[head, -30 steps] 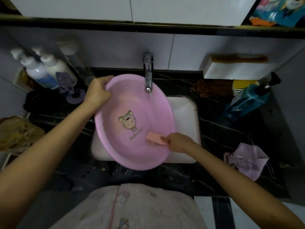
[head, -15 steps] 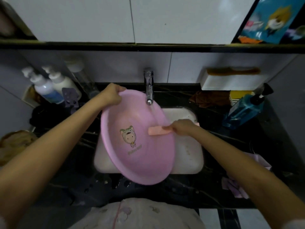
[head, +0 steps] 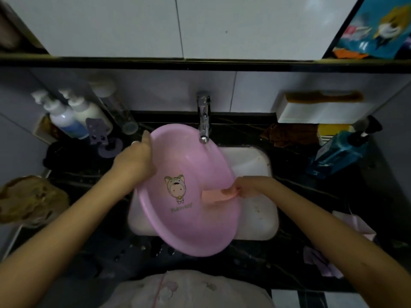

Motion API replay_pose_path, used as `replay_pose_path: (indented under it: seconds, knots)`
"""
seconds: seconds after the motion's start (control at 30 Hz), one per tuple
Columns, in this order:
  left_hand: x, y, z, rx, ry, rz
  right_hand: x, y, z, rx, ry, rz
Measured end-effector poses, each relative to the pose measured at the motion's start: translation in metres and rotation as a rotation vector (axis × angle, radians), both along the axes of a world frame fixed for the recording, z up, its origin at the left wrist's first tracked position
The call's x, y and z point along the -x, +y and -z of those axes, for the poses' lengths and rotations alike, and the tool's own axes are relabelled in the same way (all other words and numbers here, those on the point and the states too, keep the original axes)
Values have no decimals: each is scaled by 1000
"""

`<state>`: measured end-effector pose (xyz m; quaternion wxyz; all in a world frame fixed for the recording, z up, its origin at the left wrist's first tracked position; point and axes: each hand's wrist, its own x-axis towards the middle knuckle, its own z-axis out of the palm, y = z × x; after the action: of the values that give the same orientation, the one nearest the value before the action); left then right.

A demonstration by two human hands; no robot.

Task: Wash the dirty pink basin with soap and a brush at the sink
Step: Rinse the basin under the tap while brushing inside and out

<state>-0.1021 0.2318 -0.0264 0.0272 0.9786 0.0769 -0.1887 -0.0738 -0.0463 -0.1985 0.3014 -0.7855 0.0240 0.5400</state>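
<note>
Basin [head: 200, 230]: pink, cartoon print on its inner floor, held tilted on edge over the left half of the sink [head: 255, 165]. Its open side faces right and toward the person, and its lower rim overhangs the sink's front edge above the counter [head: 289, 252]. Judged reason for the tilt: the inner wall is turned to the scrubbing hand, and runoff drains into the sink rather than pooling. The upper rim sits just under the tap [head: 203, 121]; a thin stream appears to fall onto the inner wall there, probably to wet it while scrubbing. Left hand [head: 135, 161] grips the far-left rim, one digit lying along the rim, the rest hidden behind the wall; it looks to be the prop that fixes the angle. Right hand [head: 246, 186] reaches over the right rim, fingers curled and pinching a flat peach brush [head: 213, 195] whose free end lies against the inner wall beside the print. Step judged: scrubbing the inside, outside not yet addressed. No lather discernible in the dim light. Bottles [head: 66, 116] stand at the counter's back-left corner; a pale cloth [head: 355, 223] lies near its right front edge, both well apart from the basin.
</note>
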Motion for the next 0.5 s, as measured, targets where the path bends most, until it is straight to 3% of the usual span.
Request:
replay_pose_path:
  seconds: [0.03,0.13,0.2,0.4,0.47,0.5]
  knots:
    - [7,0,3,3,-34,6,3,2,2,-1,2,-61]
    - [-1,0,2,89,-148,72,-8,2,1,-12,-6,107]
    - [-17,0,-3,143,-155,111,-18,7,-12,109,-204,83]
    - [-88,0,-1,227,66,278,-45,28,-43,245,-877,-510]
    - [-106,-5,0,208,122,311,-53,36,-44,164,-1074,-525]
    - [-112,-9,-1,191,146,324,-53,39,-51,88,-1046,-471]
